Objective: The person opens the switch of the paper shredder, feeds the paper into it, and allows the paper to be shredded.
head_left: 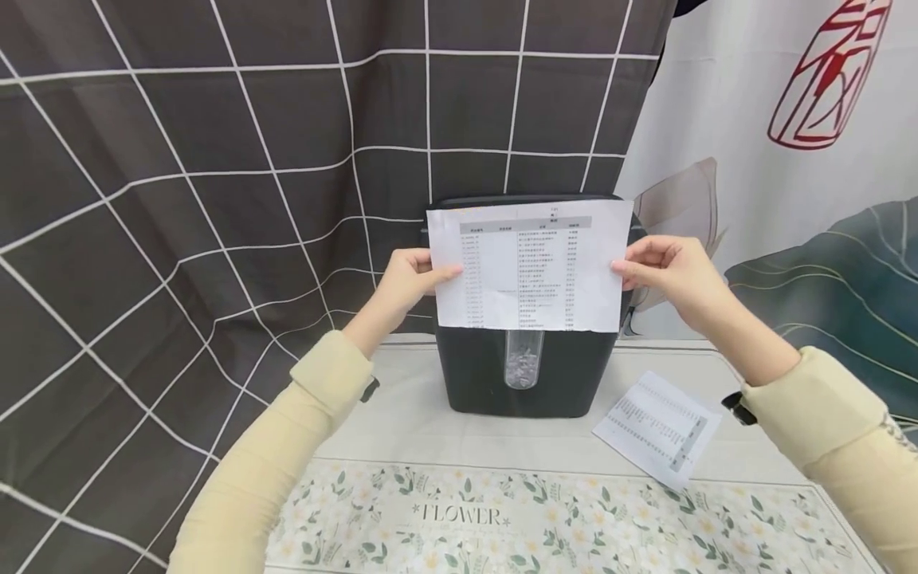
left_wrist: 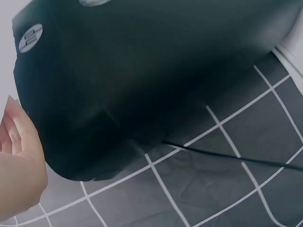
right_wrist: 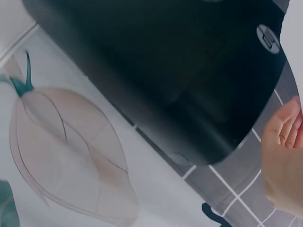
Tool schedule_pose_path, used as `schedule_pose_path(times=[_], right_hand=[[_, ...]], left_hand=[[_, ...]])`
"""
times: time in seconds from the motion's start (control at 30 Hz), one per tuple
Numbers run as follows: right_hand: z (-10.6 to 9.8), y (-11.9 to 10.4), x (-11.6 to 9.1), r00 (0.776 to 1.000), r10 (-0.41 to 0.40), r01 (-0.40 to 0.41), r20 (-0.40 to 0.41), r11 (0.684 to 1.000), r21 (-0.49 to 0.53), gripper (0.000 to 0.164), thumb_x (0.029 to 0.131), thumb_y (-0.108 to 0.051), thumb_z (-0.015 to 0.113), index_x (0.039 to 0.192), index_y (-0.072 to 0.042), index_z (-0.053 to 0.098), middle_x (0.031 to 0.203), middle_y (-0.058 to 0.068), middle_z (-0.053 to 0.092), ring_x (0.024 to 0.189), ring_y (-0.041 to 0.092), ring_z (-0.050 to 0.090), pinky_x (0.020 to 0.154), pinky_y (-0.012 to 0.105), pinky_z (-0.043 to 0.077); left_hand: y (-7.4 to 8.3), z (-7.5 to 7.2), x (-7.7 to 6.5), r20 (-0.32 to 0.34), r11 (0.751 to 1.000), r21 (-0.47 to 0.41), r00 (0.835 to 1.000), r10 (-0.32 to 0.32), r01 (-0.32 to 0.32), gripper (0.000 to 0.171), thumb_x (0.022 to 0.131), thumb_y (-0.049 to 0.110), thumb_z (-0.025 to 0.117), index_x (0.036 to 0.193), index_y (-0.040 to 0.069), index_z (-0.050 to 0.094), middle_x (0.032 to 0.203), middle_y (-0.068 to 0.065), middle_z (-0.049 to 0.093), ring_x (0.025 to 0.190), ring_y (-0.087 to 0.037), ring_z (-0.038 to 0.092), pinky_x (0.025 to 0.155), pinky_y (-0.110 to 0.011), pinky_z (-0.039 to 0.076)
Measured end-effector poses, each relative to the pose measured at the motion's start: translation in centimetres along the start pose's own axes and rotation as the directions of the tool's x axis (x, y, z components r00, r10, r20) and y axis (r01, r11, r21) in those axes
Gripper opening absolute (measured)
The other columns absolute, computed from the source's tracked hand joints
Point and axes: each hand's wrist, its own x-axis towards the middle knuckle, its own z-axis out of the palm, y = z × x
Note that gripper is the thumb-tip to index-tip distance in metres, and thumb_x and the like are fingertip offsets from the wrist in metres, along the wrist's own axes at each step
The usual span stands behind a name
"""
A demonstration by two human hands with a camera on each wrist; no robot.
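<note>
Between both hands a printed sheet of paper is stretched out, covered with a table of small text. My left hand pinches its left edge, thumb on the near face. At the opposite edge, my right hand pinches the sheet in the same way. Behind the paper stands a black paper shredder, its upper front hidden by the sheet. Shredded bits show through its clear window. Both wrist views show the shredder's dark body beside the hands, with a round logo in the right one.
A second printed sheet lies on the table, right of the shredder. A flower-patterned mat covers the front. Dark checked cloth hangs behind and at left. A black cord runs out from the shredder in the left wrist view.
</note>
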Motion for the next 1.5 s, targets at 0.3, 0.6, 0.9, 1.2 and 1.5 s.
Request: schedule_pose_path(times=[0.3, 0.6, 0.9, 1.2, 1.5], right_hand=[[-1.0, -2.1, 2.6, 1.0, -0.005, 0.005, 0.014, 1.0, 0.031, 0.016, 0.087, -0.002, 0.064, 0.078, -0.015, 0.067, 0.071, -0.008, 0.069, 0.061, 0.006, 0.065, 0.064, 0.018, 0.056], [-2.5, -3.4, 4.9, 1.0, 0.007, -0.009, 0.015, 0.995, 0.103, 0.012, 0.08, -0.003, 0.072, 0.075, -0.013, 0.07, 0.068, -0.006, 0.071, 0.06, 0.007, 0.066, 0.062, 0.017, 0.055], [-3.1, -4.3, 7.0, 0.998, -0.027, 0.026, -0.065, 0.999, -0.019, 0.015, 0.081, -0.004, 0.072, 0.073, -0.017, 0.071, 0.066, -0.011, 0.069, 0.06, 0.003, 0.066, 0.066, 0.01, 0.053], [-2.0, -2.8, 7.9, 0.965, -0.145, 0.121, -0.22, 0.985, -0.12, 0.024, 0.082, -0.002, 0.069, 0.071, -0.023, 0.067, 0.064, -0.021, 0.064, 0.059, -0.005, 0.061, 0.065, 0.007, 0.045], [-1.7, -1.3, 7.7, 0.967, -0.132, 0.117, -0.216, 0.99, -0.077, 0.023, 0.083, 0.0, 0.068, 0.074, -0.022, 0.067, 0.067, -0.019, 0.065, 0.064, -0.004, 0.062, 0.066, 0.006, 0.049]], left_hand=[[3.2, -0.9, 3.0, -0.007, 0.998, 0.031, 0.998, 0.061, -0.061, 0.03, 0.086, 0.01, 0.067, 0.112, -0.006, 0.065, 0.105, -0.017, 0.07, 0.081, -0.011, 0.069, 0.077, -0.029, 0.057], [5.8, -2.1, 4.8, 0.023, 0.994, 0.028, 0.994, 0.108, -0.109, 0.029, 0.085, 0.005, 0.067, 0.111, -0.008, 0.064, 0.086, 0.003, 0.073, 0.078, -0.008, 0.068, 0.081, -0.033, 0.057], [6.7, -2.3, 6.8, -0.019, 0.986, 0.045, 0.987, 0.159, -0.158, 0.027, 0.084, 0.006, 0.068, 0.107, -0.008, 0.066, 0.082, 0.006, 0.071, 0.078, -0.006, 0.065, 0.084, -0.031, 0.056], [5.1, -1.3, 8.5, -0.125, 0.968, 0.13, 0.965, 0.231, -0.215, 0.024, 0.082, 0.004, 0.071, 0.101, -0.009, 0.069, 0.091, -0.011, 0.073, 0.073, -0.003, 0.064, 0.077, -0.028, 0.058], [4.2, -0.8, 8.8, -0.168, 0.961, 0.176, 0.956, 0.241, -0.211, 0.023, 0.082, 0.005, 0.071, 0.099, -0.01, 0.068, 0.094, -0.021, 0.07, 0.066, 0.0, 0.059, 0.067, -0.02, 0.056]])
